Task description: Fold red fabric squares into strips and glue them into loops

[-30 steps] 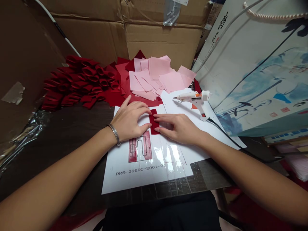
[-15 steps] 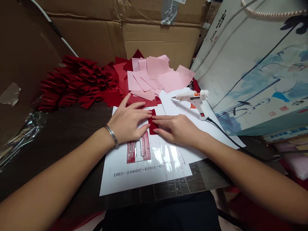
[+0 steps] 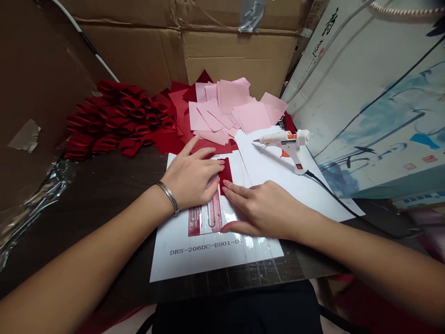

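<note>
Left hand (image 3: pixel 189 178) covered much of the dark red piece (image 3: pixel 226 170). Printed code (image 3: pixel 205 251) below right hand (image 3: pixel 264 211): last characters were lost in glare. Painted panel (image 3: pixel 382 93), beyond right hand, was cut off by the picture's edge.

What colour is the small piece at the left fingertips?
Dark red; the piece by the left hand shows best in the head view.

The dark surface (image 3: pixel 114 185) extends left of the left hand (image 3: pixel 189 178). Cardboard boxes (image 3: pixel 222 51) stand beyond both hands as a back wall. A cardboard sheet (image 3: pixel 38 93) and crinkled film (image 3: pixel 31 204) lie far left. A painted panel (image 3: pixel 375 102) leans right of the right hand (image 3: pixel 267 208).
</note>
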Tool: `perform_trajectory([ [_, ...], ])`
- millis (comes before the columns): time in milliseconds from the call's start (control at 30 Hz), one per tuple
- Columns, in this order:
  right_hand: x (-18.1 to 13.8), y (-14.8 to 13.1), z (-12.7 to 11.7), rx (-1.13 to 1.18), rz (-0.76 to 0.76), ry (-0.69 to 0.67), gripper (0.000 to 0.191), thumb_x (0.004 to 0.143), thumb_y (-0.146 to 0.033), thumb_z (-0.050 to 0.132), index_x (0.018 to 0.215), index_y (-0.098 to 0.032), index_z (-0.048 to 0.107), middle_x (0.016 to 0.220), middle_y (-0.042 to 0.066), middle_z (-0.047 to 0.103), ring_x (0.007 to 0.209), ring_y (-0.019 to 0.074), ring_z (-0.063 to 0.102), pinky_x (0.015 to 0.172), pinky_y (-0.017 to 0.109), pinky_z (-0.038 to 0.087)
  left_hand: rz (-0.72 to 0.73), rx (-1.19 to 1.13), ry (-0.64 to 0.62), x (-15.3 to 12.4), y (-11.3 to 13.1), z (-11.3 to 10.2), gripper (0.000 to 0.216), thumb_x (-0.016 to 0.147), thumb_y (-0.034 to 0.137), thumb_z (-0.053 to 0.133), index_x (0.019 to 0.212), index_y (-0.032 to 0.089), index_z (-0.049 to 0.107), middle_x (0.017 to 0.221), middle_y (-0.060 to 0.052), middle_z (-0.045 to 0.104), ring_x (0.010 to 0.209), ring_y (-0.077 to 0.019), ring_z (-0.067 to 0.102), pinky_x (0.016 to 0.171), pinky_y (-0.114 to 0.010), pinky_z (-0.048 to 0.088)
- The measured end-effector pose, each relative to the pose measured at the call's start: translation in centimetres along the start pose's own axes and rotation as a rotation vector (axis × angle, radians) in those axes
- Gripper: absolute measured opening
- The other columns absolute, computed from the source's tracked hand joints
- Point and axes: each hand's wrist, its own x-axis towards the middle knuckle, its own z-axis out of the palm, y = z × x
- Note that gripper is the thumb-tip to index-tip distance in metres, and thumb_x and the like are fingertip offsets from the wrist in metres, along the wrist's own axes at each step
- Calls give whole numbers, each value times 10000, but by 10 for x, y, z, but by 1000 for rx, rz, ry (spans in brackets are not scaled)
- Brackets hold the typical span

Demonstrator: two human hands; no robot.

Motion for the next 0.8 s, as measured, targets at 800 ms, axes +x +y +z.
perform_trajectory([
  [800,4,5,7,501,316,354,342,928,-422,552,1142,-178,660,1230,79,668,950,232,674,751,354,526,-209,-196,160,4,-14,17,270,841,367,628,1014,166,679,1342,-114,594,1396,-342,374,1175,-576,244],
])
